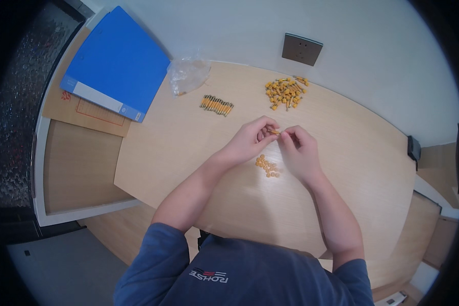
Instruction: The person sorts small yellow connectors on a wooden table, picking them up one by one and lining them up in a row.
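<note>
My left hand pinches a small yellow-and-metal fastener above the wooden table. From the other side, the thumb and forefinger of my right hand close on its end, and the fingers hide part of it. Just below my hands, several small round yellow plastic caps lie in a loose cluster. Farther back on the right is a heap of yellow-capped metal fasteners. To the left, a neat side-by-side row of fasteners without such caps shows yellow middles and metal ends.
A clear plastic bag with a small piece near its mouth lies at the back left. Beside it, a blue binder rests over a brown paper envelope. The table meets a wall with a socket plate.
</note>
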Available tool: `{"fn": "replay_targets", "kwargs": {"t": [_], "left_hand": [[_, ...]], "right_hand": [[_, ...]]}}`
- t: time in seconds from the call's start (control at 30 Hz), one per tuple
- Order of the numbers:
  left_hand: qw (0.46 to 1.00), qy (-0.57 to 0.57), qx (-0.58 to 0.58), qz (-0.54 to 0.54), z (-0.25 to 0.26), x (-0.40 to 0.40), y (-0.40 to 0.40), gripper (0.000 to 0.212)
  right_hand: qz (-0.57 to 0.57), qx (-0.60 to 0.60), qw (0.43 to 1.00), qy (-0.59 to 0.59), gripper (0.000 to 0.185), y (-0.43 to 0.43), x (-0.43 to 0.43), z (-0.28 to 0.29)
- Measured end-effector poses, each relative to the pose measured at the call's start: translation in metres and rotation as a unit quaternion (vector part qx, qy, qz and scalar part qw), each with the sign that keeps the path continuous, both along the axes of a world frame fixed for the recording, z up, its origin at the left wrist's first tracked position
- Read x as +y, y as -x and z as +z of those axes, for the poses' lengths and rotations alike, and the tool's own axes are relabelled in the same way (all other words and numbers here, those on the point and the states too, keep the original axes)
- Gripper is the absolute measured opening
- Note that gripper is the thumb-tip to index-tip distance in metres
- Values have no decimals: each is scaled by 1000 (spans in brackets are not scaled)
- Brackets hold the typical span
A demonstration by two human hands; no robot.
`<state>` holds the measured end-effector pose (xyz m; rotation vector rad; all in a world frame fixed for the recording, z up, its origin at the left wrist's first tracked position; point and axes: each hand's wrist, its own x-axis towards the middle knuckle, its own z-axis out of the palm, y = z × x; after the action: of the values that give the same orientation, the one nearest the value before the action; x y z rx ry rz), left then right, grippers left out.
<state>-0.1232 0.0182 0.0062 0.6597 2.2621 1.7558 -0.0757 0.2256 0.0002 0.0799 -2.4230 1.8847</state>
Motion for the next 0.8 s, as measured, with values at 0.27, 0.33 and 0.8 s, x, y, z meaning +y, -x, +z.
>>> {"fn": "replay_targets", "kwargs": {"t": [0.27,0.33,0.8], "left_hand": [[991,84,102,39,2,-7,-14,10],[982,102,148,59,5,-6,-16,10],[925,215,274,155,-2,-17,-6,12]], "right_hand": [[19,27,999,-8,4,-3,-2,7],[22,31,999,-12,4,-4,-3,5],[-9,-26,1000,4,6,-2,-2,6]]}}
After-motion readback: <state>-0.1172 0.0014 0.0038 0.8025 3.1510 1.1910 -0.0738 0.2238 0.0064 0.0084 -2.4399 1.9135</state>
